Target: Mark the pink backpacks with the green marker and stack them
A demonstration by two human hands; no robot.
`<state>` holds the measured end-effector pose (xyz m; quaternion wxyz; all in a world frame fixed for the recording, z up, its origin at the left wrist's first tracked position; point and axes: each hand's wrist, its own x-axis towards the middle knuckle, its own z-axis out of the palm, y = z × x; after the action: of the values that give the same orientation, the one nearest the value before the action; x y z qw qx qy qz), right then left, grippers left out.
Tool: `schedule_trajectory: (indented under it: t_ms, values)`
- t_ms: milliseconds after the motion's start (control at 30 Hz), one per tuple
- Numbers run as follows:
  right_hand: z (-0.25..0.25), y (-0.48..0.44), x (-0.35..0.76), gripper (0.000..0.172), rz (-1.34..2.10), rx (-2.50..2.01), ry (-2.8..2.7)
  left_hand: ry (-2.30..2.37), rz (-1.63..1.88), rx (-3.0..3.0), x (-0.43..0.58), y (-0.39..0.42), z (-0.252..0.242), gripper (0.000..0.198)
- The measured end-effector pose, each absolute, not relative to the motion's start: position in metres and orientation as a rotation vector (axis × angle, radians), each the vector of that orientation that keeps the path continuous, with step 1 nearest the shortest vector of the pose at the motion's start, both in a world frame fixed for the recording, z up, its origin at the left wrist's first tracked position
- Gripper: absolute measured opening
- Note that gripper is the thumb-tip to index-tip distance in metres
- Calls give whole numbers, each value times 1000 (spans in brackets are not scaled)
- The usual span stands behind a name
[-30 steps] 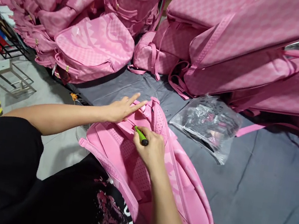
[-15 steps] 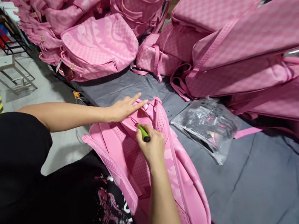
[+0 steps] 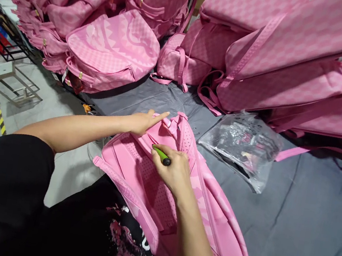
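Observation:
A pink backpack [image 3: 220,213] lies before me with its dotted padded back and shoulder straps facing up, partly over my lap. At its top edge, my left hand [image 3: 142,123] grips the fabric, one finger stretched out toward the top handle; its other fingers are mostly hidden. Wrapped in my right hand [image 3: 174,168] is a small hand tool with a green and black handle [image 3: 163,157]. The tool's tip points into the fabric near my left hand and cannot be made out.
Pink backpacks [image 3: 115,48] are heaped along the back of the grey-covered table [image 3: 306,220]. To the right lies a clear plastic bag [image 3: 243,144] with small dark items in it. A metal-framed stool [image 3: 14,82] stands on the floor at left.
The spread fingers of my left hand have drawn in, leaving one stretched out. My right hand has shifted slightly, and the tool's thin shaft no longer shows. The view has moved a little.

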<state>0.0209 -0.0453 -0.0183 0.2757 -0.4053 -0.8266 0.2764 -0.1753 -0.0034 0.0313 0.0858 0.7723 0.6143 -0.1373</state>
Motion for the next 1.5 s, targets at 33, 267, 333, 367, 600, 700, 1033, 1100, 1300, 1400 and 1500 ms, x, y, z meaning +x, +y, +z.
schedule_trajectory:
  t_ms: [33,267,333,367,600,700,1033,1100,1300,1400,1500]
  values:
    - [-20,-44,17,31,796,-1087,-2188,1837,-416,2299,-174,-4,31,102]
    - [-37,-34,1,36,909,-1057,-2037,1770,-420,2335,-177,2,27,102]
    - [-39,-33,-1,35,916,-1050,-2037,1751,-447,2336,-179,5,25,105]
    - [-39,-32,-2,35,914,-1046,-2042,1748,-454,2336,-180,6,24,106]
    - [-41,-34,-6,33,776,-1122,-2079,1718,-368,2387,-184,10,12,103]
    - [-38,-37,-8,31,717,-1171,-2099,1719,-355,2364,-184,10,13,100]
    - [-34,-37,-13,32,756,-1186,-2086,1707,-310,2332,-185,10,15,96]
    - [-33,-37,-13,32,814,-1153,-2092,1725,-324,2317,-184,10,15,98]
    - [-34,-42,-1,31,667,-1196,-2124,1709,-325,2330,-185,10,14,100]
    - [-36,-40,-3,30,752,-1167,-2110,1712,-326,2324,-185,9,15,98]
    - [-36,-37,-9,30,836,-1171,-2087,1720,-338,2309,-185,9,15,98]
